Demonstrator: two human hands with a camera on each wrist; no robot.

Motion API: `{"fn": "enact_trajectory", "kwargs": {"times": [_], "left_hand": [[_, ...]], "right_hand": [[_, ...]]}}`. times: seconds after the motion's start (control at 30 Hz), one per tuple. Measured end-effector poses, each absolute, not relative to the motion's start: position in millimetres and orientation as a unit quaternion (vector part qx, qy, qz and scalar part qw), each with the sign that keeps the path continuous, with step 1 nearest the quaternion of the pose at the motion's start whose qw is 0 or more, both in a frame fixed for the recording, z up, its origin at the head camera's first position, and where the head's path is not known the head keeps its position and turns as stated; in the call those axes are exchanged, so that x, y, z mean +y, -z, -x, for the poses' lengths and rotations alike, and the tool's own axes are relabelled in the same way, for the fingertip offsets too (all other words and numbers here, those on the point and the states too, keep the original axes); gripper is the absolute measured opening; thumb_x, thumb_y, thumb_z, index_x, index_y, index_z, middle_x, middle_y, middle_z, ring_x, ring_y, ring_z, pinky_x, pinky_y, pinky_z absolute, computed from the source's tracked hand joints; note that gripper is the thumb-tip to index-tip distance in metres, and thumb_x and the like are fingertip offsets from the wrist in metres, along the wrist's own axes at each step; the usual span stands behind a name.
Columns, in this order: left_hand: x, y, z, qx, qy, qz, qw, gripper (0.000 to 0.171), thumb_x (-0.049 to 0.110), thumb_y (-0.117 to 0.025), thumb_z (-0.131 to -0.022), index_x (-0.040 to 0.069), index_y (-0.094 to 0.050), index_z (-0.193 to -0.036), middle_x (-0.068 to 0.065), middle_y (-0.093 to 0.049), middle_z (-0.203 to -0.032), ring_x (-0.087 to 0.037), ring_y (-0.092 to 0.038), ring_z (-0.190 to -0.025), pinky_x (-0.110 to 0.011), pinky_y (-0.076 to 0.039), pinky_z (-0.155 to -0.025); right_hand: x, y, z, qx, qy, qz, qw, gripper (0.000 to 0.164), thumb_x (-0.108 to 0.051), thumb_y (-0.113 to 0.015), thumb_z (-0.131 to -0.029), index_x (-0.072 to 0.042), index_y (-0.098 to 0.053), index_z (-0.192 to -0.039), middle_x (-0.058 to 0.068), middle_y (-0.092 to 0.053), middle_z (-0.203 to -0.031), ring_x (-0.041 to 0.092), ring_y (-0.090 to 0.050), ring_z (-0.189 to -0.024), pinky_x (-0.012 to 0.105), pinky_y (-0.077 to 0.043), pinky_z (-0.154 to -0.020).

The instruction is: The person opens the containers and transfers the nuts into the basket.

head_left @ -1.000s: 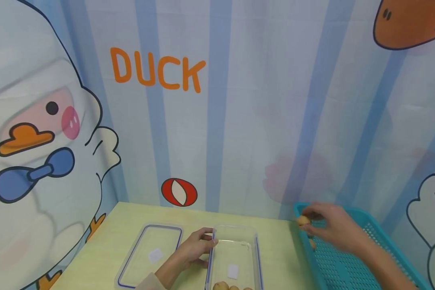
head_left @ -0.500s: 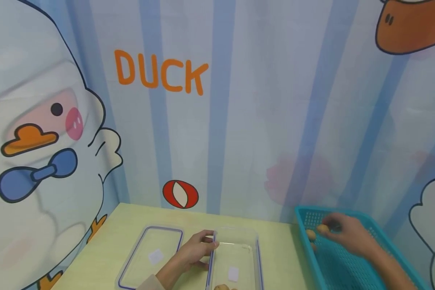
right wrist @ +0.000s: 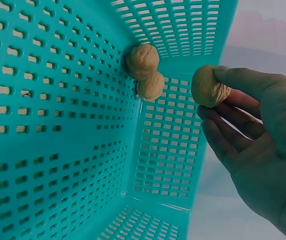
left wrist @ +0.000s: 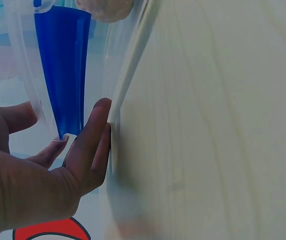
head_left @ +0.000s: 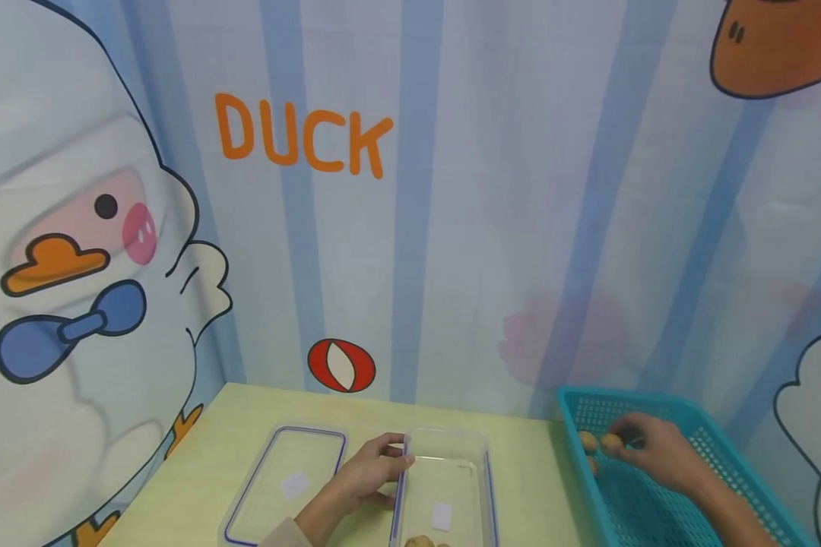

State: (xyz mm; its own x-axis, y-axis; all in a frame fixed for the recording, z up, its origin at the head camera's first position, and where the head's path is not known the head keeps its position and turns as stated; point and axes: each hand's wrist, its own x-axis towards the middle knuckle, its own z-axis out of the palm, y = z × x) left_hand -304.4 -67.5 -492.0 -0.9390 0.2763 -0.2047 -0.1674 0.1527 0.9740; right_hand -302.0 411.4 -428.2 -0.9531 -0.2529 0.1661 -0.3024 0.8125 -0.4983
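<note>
Orange "DUCK" (head_left: 308, 140) on striped backdrop (head_left: 472, 228)

Wrinkled walnut (right wrist: 206, 89) (glossy plastic basket (right wrist: 78, 145))

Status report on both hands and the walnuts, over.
Left hand holds clear container. Right hand pinches walnut. Two more walnuts inside teal basket. Its wall stands between those and container.

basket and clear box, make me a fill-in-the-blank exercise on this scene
Besides the walnut pinched by the right hand, the basket shows ____ more walnuts.
In the head view, the lid lies to the ____ of the clear box that the left hand grips.
The orange word on the backdrop reads ____.
Missing words: two; left; DUCK
</note>
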Motion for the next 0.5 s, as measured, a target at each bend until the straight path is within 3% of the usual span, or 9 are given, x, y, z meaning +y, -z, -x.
{"fn": "enact_trajectory", "kwargs": {"times": [0.23, 0.5], "left_hand": [[-67.4, 490.8, 304.7, 0.739, -0.651, -0.035, 0.17, 0.057, 0.021, -0.069, -0.104, 0.002, -0.048, -0.154, -0.018, -0.056, -0.139, -0.032, -0.064, -0.115, -0.043, -0.064, -0.07], [-66.5, 493.0, 307.2, 0.743, -0.647, -0.03, 0.171, 0.057, 0.02, -0.069, -0.104, 0.002, -0.047, -0.154, -0.018, -0.056, -0.138, -0.034, -0.064, -0.116, -0.047, -0.064, -0.072]], "right_hand": [[412.8, 429.8, 302.6, -0.95, -0.272, -0.142, 0.053, 0.038, -0.03, -0.08, -0.096, 0.0, -0.071, -0.118, 0.006, -0.073, -0.107, 0.027, -0.069, -0.098, 0.043, -0.061, -0.082], [408.9, 426.7, 299.7, -0.951, -0.262, -0.141, 0.081, 0.044, -0.025, -0.082, -0.094, 0.005, -0.069, -0.124, 0.02, -0.072, -0.118, 0.037, -0.07, -0.106, 0.051, -0.061, -0.086]]}}
